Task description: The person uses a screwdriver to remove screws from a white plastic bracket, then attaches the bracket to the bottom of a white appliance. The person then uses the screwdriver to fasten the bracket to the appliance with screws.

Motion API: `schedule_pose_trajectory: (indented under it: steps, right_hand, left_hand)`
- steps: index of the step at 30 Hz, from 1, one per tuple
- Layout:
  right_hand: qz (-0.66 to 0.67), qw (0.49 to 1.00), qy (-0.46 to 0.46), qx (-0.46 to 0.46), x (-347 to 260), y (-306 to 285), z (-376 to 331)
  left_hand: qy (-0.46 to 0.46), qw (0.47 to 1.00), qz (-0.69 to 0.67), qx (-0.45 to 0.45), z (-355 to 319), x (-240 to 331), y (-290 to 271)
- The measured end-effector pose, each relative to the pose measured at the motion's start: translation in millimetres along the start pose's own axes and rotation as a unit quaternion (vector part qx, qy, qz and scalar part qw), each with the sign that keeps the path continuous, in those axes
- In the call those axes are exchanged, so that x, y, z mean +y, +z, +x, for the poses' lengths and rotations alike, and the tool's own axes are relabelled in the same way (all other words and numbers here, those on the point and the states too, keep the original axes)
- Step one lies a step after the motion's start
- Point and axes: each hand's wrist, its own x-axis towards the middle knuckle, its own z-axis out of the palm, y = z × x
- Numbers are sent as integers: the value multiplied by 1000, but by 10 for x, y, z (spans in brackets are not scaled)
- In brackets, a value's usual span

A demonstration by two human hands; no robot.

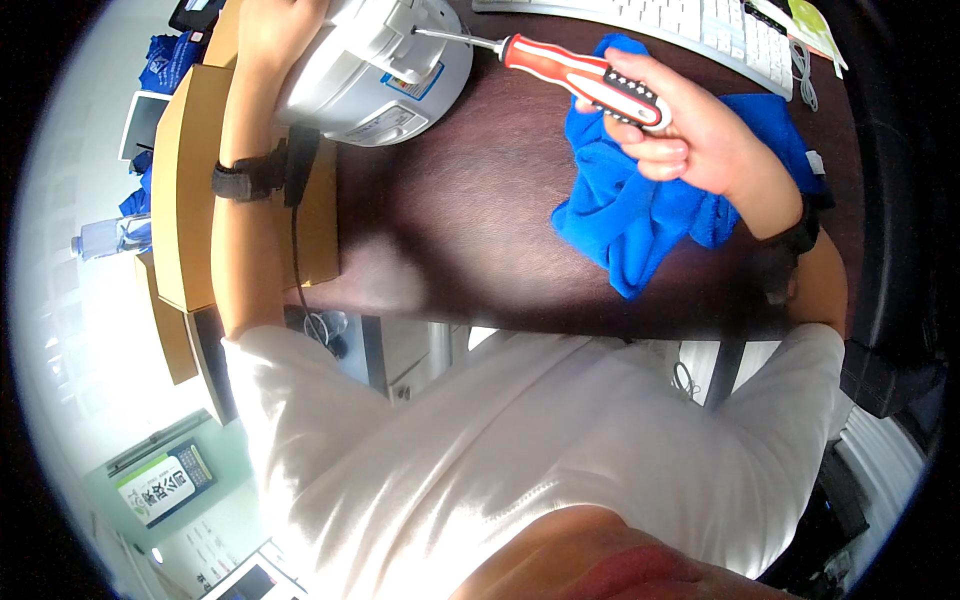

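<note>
On the dark wooden desk (450, 230) our left hand (275, 25) steadies the round white plastic appliance (375, 70), bulky and likely slippery; whether its fingers close we cannot tell. Our right hand (690, 135) grips the red-handled screwdriver (585, 75), stiff and light, its tip at the casing, above a soft blue cloth (640, 215).

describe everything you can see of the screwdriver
The screwdriver has a thick red handle with a black-and-white grip section near its butt, plastic or rubber by its look, and a slim, shiny metal shaft. It lies nearly level above the dark wooden desk, tip pointing left and slightly up. The right hand wraps its fingers around the rear of the handle. The tip meets a recess in the white appliance, which the left hand steadies. A blue cloth lies below the handle.
</note>
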Motion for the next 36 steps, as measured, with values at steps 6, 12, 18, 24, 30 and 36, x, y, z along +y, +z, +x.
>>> schedule_pose_trajectory:
  steps: [6, 12, 18, 24, 30, 36]
  right_hand:
    - [-93, 993, -69, 8, 45, -180, -110]
    - [-571, 647, -448, 235, 171, -149, -55]
    - [-598, 595, -468, 265, 243, -112, -40]
    - [-627, 522, -526, 241, 153, -238, -3]
    - [-436, 754, -428, 242, 163, -88, -25]
    - [-147, 954, -179, 190, 114, -121, -50]
  left_hand:
    - [13, 1000, -8, 27, -6, -5, 46]
    - [18, 1000, -12, 8, 28, 12, 64]
    - [-6, 1000, -20, 14, -18, 32, 18]
    - [-5, 1000, -22, 15, -13, 26, 34]
    - [23, 999, -6, 46, -20, -54, 91]
    - [-2, 1000, -12, 28, -17, 44, 40]
